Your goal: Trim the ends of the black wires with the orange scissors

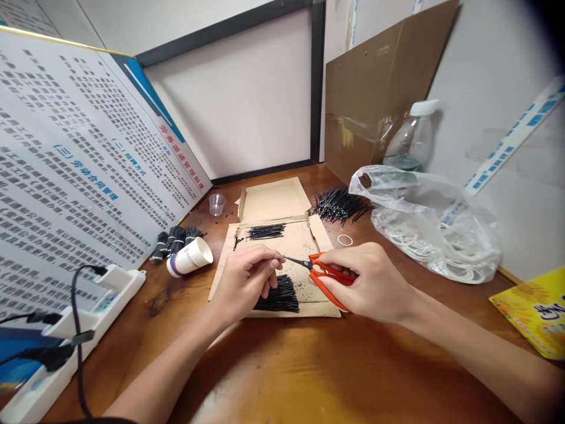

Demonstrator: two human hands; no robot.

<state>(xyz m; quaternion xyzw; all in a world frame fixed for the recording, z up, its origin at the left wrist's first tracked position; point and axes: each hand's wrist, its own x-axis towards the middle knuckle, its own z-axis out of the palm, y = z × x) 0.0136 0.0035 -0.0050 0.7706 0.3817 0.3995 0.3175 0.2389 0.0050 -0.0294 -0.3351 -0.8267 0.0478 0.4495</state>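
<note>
My right hand (371, 282) is closed round the orange handles of a pair of scissors (329, 274), whose dark, pointed blades reach left to the fingertips of my left hand (249, 274). The thumb and forefinger of that left hand are pinched together; whatever they hold is too small and hidden to make out. Below them, a bundle of short black wires (285, 294) lies on an opened cardboard box (304, 247), partly covered by the hand. Farther back on the cardboard is a smaller row of black wires (266, 231). Dark crumbs are scattered about the cardboard.
Behind right lies a heap of black wires (339, 205), with a white ring (345, 239) nearby. A plastic bag (435, 235) of white rings and a bottle (410, 138) stand right. At left are a tipped paper cup (190, 258), banded wire bundles (176, 240) and a power strip (99, 315).
</note>
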